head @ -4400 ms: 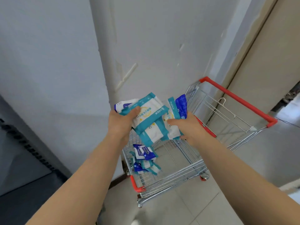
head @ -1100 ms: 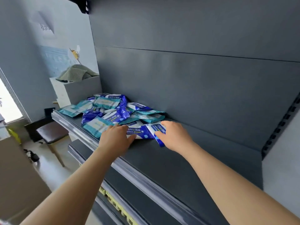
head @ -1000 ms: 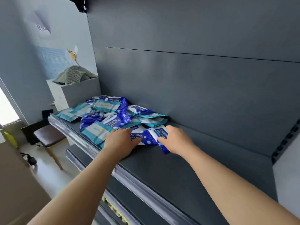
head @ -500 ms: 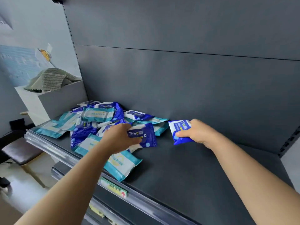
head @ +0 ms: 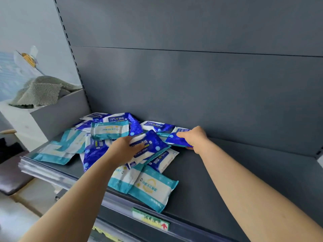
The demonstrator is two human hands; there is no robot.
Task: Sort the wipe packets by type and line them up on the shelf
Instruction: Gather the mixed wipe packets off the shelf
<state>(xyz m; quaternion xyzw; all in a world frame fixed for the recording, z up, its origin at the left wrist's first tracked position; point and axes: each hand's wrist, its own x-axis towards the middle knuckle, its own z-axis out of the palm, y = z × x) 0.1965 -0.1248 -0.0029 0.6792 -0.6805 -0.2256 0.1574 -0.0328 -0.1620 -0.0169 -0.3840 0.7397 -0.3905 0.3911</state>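
Head view: past a striped cloth on a grey box, the left end of the shelf holds teal packets lying flat, mixed into a loose pile with blue ones. Nothing stands in a row yet. A back blue packet reads "75%" beside Chinese characters. The left hand grips a blue packet over the middle of the pile, fingers curled across its top; "Alcohol Wipes" shows on it. Below, on the front edge, sits a price label with a red arrow. The right hand pinches a second blue packet by its end, close to the back panel at the pile's right edge. A second ago both hands lay on the heap; now each has drawn out a blue one, so sorting seems to have begun with the alcohol type, probably bound for the bare right half.
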